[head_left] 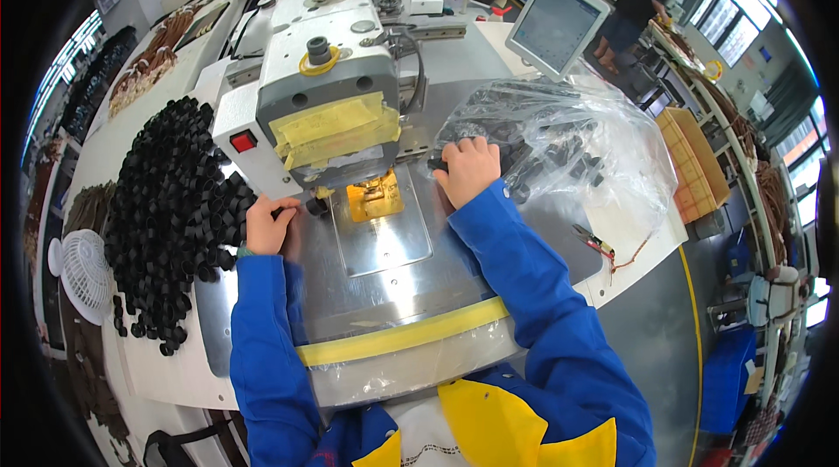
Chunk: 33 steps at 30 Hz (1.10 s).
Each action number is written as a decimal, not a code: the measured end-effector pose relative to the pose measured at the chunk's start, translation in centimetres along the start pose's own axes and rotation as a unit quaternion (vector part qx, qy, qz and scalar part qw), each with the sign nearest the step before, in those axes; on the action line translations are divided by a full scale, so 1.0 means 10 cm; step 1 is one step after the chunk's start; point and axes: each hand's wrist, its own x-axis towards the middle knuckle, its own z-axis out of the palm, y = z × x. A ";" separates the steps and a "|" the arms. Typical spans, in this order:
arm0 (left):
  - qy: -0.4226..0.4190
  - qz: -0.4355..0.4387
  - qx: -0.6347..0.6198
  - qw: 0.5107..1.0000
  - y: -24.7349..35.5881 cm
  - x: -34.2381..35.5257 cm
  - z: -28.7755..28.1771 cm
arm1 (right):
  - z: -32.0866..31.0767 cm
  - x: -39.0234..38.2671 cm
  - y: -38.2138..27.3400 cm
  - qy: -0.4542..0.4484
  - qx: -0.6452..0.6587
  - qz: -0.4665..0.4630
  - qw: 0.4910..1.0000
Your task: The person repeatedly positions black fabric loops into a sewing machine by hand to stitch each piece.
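Note:
An industrial sewing machine point(328, 104) with yellow tape across its head stands before me. Its steel work plate point(384, 249) has an orange piece around the needle area. My left hand point(269, 224) is left of the plate, thumb and fingers drawn together; what is in them, if anything, cannot be made out. Just beyond its fingertips is a small black band loop point(317, 205). My right hand point(472, 172) lies right of the machine head, fingers curled over black band pieces point(437, 161) by the mouth of a clear plastic bag point(629, 148). More black pieces show through the bag.
A large heap of black band loops point(166, 214) covers the table's left side, beside a white fan point(86, 275). At right lie red-handled snips point(596, 244). A tablet-like screen point(558, 26) stands behind the bag. Beyond is a cardboard box point(690, 161); another person point(642, 8) stands farther back.

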 end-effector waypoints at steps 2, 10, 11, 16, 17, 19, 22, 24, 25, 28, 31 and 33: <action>-0.004 -0.018 0.004 1.000 0.01 0.00 0.01 | 0.04 -0.01 0.02 0.011 -0.022 -0.008 1.000; 0.061 0.069 0.056 0.994 0.47 0.06 -0.18 | 0.14 0.02 0.06 0.053 -0.031 -0.023 0.998; -0.013 -0.023 0.083 0.996 0.57 0.05 -0.22 | 0.12 0.02 0.05 0.026 -0.032 -0.010 0.999; -0.230 -0.045 -0.074 0.969 1.00 -0.01 -0.08 | -0.02 0.02 -0.14 -0.048 0.217 -0.037 0.974; -0.219 -0.024 -0.119 0.968 1.06 -0.04 0.06 | -0.04 -0.03 -0.20 -0.117 0.351 -0.051 0.928; -0.151 0.035 -0.144 0.977 1.13 -0.11 0.37 | -0.01 -0.09 -0.36 -0.295 0.575 0.049 0.762; -0.068 0.075 -0.175 0.979 1.11 -0.18 0.55 | 0.07 -0.15 -0.46 -0.337 0.682 0.123 0.638; -0.055 0.056 -0.183 0.980 1.09 -0.19 0.57 | 0.12 -0.16 -0.47 -0.376 0.705 0.202 0.566; -0.040 0.082 -0.157 0.983 1.09 -0.21 0.57 | 0.14 -0.16 -0.48 -0.369 0.729 0.168 0.551; -0.022 0.109 -0.129 0.985 1.08 -0.21 0.56 | 0.15 -0.18 -0.51 -0.349 0.698 0.155 0.605; -0.014 0.116 -0.120 0.986 1.07 -0.21 0.58 | 0.12 -0.21 -0.56 -0.321 0.702 0.149 0.617; -0.010 0.118 -0.111 0.987 1.05 -0.21 0.59 | 0.10 -0.22 -0.57 -0.302 0.672 0.147 0.661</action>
